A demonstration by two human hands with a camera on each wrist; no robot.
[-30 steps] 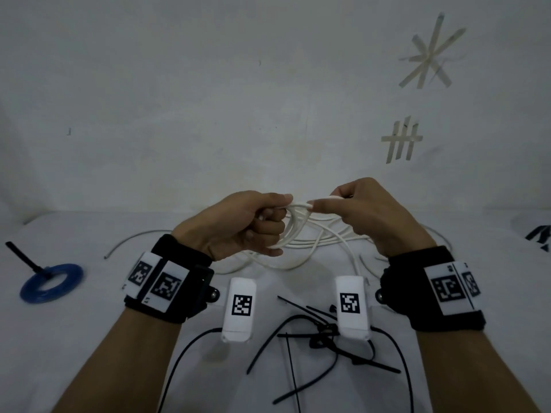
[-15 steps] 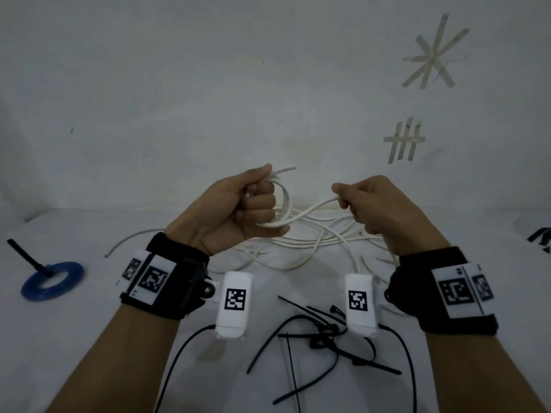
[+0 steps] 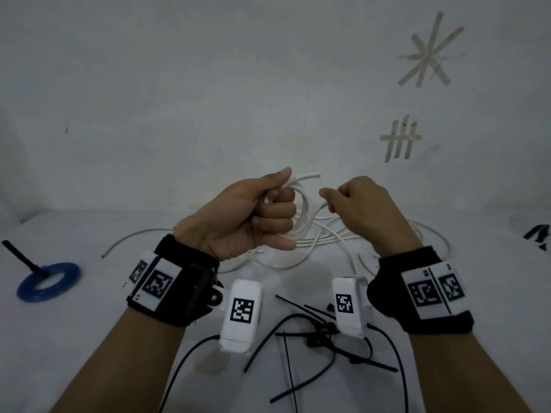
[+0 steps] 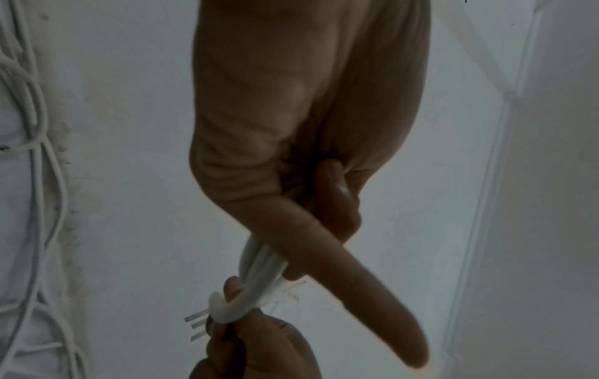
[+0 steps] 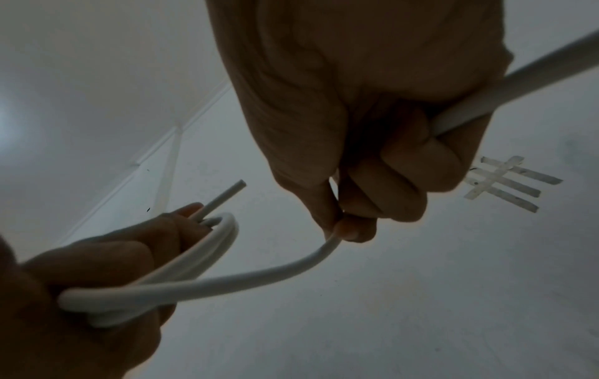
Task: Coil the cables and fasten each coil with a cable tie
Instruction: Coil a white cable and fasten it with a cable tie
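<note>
My left hand (image 3: 262, 210) is raised above the table and grips several loops of a white cable (image 3: 304, 213), whose cut end (image 3: 313, 176) sticks out past the thumb. My right hand (image 3: 354, 204) is just to the right of it and pinches the same cable's running length (image 5: 259, 277) between thumb and forefinger. That length passes on through the curled right fingers (image 5: 398, 184). In the left wrist view the coil (image 4: 256, 279) sits under the left thumb. More loose white cable (image 3: 328, 245) lies tangled on the table behind the hands.
Several black cable ties (image 3: 313, 332) lie scattered on the white table (image 3: 89, 338) near my wrists. A blue cable coil (image 3: 47, 281) fastened with a black tie sits at the far left. A dark object (image 3: 539, 239) shows at the right edge.
Both hands have risen. They separated as the right hand drew cable out, and that hand has now swung back close to the left hand's coil.
</note>
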